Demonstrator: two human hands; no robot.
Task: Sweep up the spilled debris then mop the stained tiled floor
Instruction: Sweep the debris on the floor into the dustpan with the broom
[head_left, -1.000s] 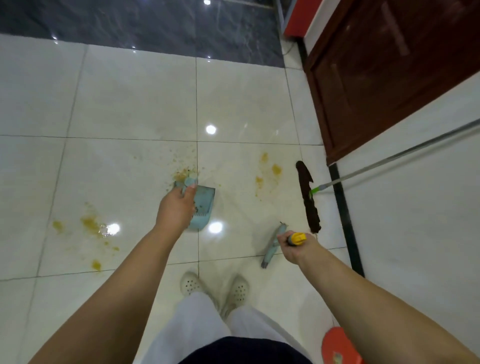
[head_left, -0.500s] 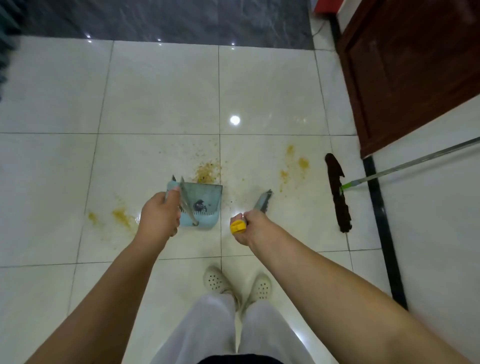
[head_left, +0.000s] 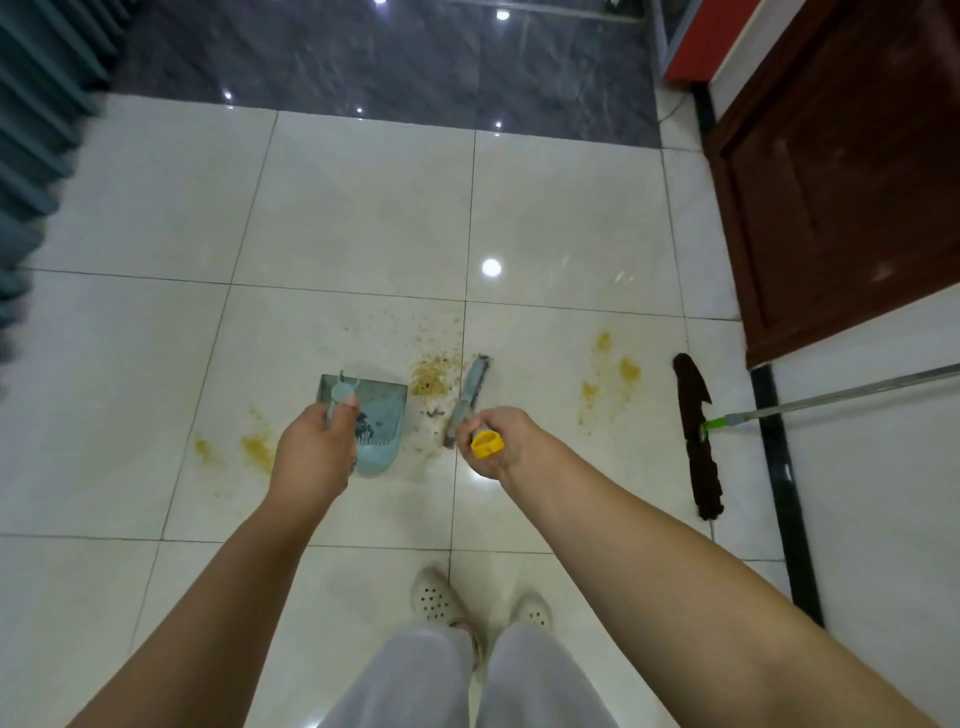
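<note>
My left hand (head_left: 317, 457) grips the handle of a light-blue dustpan (head_left: 379, 415) that rests on the white tiled floor with some dark bits inside. My right hand (head_left: 498, 447) holds a broom by its yellow-capped handle; the broom head (head_left: 470, 389) touches the floor just right of a pile of tan crumbs (head_left: 434, 376). The pile lies between the dustpan's right side and the broom head. Yellow stains sit left of the dustpan (head_left: 254, 447) and right of the broom (head_left: 613, 371). A mop with a dark head (head_left: 696, 436) lies on the floor at the right.
The mop's metal pole (head_left: 841, 395) runs off to the right across a white wall with a black baseboard (head_left: 779, 467). A dark wooden door (head_left: 841, 171) stands at upper right. Dark tiles lie ahead, a grey ribbed curtain (head_left: 31, 156) hangs at left. My feet (head_left: 478, 608) stand below.
The broom swung from my right side over to the left, its head now beside the crumb pile. The dustpan shifted slightly left of the pile. My view moved left and back.
</note>
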